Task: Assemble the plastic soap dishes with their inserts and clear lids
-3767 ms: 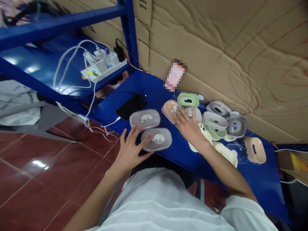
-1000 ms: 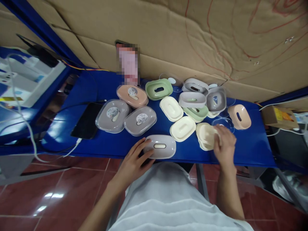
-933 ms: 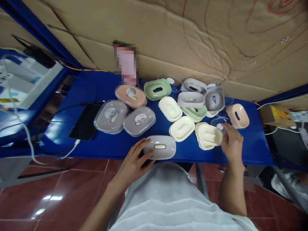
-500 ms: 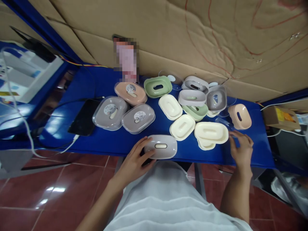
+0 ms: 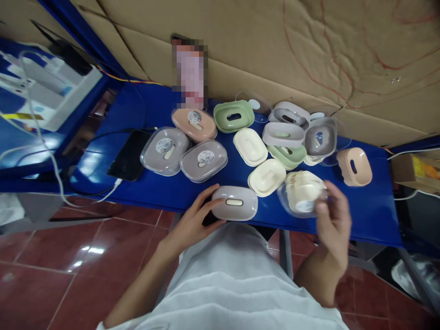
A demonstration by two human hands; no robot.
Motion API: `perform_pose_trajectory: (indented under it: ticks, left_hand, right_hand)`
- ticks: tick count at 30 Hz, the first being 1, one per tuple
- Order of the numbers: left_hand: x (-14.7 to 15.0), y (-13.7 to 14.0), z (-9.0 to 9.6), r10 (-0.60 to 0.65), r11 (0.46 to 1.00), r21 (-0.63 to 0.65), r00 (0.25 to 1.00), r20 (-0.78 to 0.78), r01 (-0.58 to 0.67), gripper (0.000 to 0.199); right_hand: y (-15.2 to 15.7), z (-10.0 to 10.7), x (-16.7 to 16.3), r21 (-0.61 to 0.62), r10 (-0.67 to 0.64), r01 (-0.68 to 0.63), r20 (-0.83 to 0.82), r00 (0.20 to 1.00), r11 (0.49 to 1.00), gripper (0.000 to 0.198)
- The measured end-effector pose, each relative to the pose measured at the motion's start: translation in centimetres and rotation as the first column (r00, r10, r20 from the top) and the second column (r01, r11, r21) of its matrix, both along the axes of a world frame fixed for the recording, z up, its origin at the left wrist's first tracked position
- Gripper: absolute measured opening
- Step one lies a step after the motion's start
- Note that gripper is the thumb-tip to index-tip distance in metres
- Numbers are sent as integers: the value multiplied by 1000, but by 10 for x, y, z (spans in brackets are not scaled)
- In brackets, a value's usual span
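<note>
My left hand (image 5: 195,219) rests against the left end of a grey oval soap dish (image 5: 235,203) at the near edge of the blue shelf (image 5: 161,192). My right hand (image 5: 333,221) holds a clear plastic lid (image 5: 297,205) lifted over a stack of cream dishes (image 5: 302,187). Other cream dish parts (image 5: 266,177) lie just left of that stack. Three lidded dishes with round stickers, two grey (image 5: 203,160) and one peach (image 5: 194,124), sit to the left.
Green (image 5: 233,116), grey (image 5: 283,134) and peach (image 5: 354,166) dish parts crowd the back right of the shelf against a cardboard wall (image 5: 309,50). A black phone (image 5: 129,155) on a white cable lies at the left. A power strip (image 5: 58,91) sits on the left shelf. Red tile floor below.
My right hand has picked up the clear lid from the right side and brought it over the cream stack. My left hand stays on the grey dish.
</note>
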State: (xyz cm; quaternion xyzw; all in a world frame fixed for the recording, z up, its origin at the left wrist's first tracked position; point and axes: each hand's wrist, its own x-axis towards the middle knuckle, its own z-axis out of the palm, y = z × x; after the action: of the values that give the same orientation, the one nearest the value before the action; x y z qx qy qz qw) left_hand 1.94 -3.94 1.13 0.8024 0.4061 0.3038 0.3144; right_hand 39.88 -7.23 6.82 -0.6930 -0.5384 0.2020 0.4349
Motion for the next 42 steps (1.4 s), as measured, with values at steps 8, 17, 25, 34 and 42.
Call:
perform_pose_trajectory:
  ticks: [8, 17, 25, 34, 42]
  left_hand:
    - [-4, 5, -6, -29, 998, -54, 999, 17, 30, 91]
    - [-6, 3, -4, -19, 993, -114, 1000, -5, 18, 77]
    - [-7, 4, -10, -7, 993, -120, 999, 43, 12, 60]
    - [-5, 5, -8, 17, 987, -162, 1000, 10, -15, 72]
    - [-6, 6, -13, 13, 987, -161, 1000, 24, -9, 57]
  right_hand:
    - [56, -10, -108, -66, 539, -535, 136, 831, 842, 35]
    - [51, -12, -132, -82, 635, -668, 413, 652, 740, 38]
    - [41, -15, -132, -247, 668, -764, 680, 302, 596, 70]
    - [47, -25, -128, -184, 648, -761, 666, 368, 622, 71]
    - [46, -21, -132, -214, 641, -788, 716, 276, 578, 66]
